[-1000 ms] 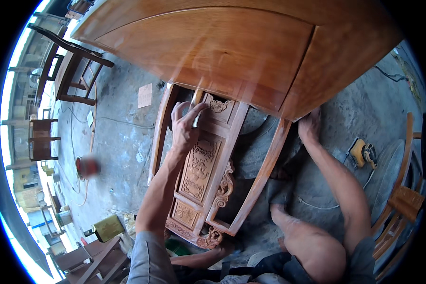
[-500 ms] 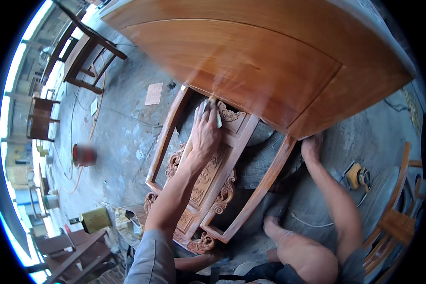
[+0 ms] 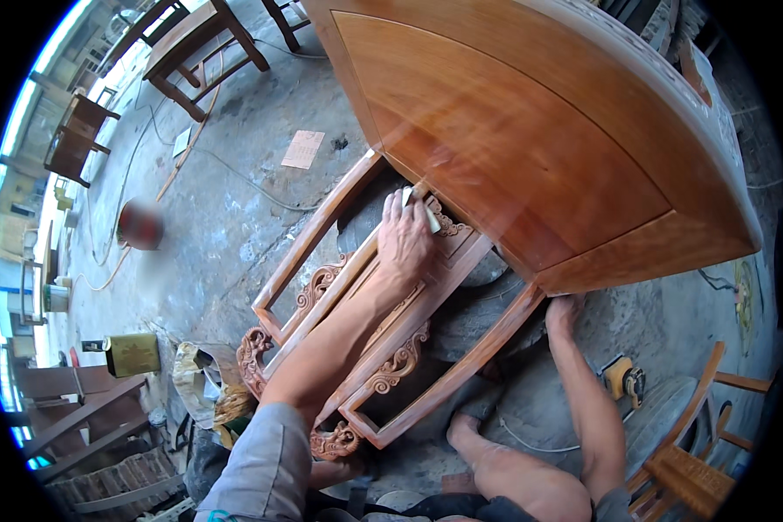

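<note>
Chair back (image 3: 404, 325): reddish-brown wood, scroll-carved, whitish along its rails; set below a broad glossy wooden panel (image 3: 531, 148), long axis running from the panel toward lower left. Left hand (image 3: 405, 247): nearer, directly over an inner rail (image 3: 339, 284) at the panel end; fingers curled closely about a pale sheet (image 3: 433, 219). Right hand (image 3: 564, 311): under the panel's corner; fingers hidden, grip cannot be told.
</note>
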The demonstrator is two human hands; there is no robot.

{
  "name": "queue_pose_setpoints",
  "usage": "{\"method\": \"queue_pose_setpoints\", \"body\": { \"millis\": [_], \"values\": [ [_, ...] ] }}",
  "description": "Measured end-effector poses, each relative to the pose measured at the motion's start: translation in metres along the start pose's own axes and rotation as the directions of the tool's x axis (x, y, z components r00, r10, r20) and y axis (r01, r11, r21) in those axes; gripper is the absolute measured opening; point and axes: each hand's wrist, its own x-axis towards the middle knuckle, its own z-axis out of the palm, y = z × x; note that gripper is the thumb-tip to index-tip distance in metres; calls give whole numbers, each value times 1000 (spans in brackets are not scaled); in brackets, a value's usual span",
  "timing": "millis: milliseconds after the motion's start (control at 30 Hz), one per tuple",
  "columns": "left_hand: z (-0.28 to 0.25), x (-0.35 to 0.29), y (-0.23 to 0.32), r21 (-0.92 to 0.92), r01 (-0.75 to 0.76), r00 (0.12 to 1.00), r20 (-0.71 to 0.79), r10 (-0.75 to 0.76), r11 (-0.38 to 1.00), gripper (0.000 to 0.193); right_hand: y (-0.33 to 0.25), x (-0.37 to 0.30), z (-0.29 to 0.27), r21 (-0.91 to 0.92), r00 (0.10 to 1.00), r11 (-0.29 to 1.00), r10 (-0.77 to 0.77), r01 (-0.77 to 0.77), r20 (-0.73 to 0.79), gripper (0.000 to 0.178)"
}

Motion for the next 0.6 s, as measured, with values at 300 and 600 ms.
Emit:
{"method": "queue_pose_setpoints", "body": {
  "millis": [300, 600],
  "values": [
    [-5, 29, 23, 21, 190, 981, 17, -191, 981, 59, 7, 5, 3, -24, 1000, 1000, 15, -15, 3, 72],
    [-7, 6, 14, -116, 28, 988, -144, -45, 993, 57, 10, 12, -2, -24, 995, 999, -42, 44, 86, 73]
  ]
}}
